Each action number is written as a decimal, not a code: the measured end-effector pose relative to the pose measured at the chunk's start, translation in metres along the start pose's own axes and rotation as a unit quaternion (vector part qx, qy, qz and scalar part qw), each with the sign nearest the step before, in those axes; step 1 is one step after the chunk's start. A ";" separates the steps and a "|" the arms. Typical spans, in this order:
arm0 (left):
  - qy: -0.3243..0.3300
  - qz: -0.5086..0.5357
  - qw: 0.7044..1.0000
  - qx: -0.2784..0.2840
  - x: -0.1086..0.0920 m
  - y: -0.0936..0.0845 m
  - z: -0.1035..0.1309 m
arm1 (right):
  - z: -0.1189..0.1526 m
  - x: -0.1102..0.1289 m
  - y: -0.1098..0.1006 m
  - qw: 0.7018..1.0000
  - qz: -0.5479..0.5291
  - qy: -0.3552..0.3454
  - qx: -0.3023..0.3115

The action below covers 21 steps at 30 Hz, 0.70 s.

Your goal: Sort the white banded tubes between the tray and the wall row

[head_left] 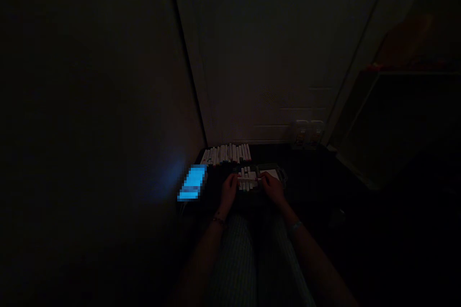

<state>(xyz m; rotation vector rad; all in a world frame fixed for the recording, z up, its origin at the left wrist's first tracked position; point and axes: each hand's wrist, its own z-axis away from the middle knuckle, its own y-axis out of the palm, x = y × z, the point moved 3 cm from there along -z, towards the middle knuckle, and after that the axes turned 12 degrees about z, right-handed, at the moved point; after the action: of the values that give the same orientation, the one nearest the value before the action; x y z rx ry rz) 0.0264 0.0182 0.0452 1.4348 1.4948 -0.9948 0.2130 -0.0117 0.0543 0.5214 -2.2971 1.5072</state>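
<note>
In dim light, a white marker (248, 179) lies crosswise between my two hands. My left hand (229, 187) has its fingers closed on the marker's left end. The right end is gripped by my right hand (272, 187). Beneath it, an open dark case (283, 175) holds several white markers (245, 186) side by side, with a pale flat piece in its right part. Behind the case, at the left, several more white markers (226, 153) stand or lie in a row; the dark hides which.
A lit blue screen (192, 183), pixelated, is at the left edge of the dark table (309, 168). Two clear packages (307, 135) stand at the back right against the wall. A shelf (414, 73) is farther right. My legs are below the table's front edge.
</note>
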 end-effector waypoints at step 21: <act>0.009 0.006 1.000 0.011 -0.004 0.000 0.001 | 0.000 0.001 -0.001 1.000 -0.003 -0.002 0.000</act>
<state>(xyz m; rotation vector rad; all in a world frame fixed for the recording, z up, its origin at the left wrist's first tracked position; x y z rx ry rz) 0.0266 0.0158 0.0482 1.4694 1.4899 -0.9956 0.2128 -0.0123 0.0556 0.5328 -2.2971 1.5035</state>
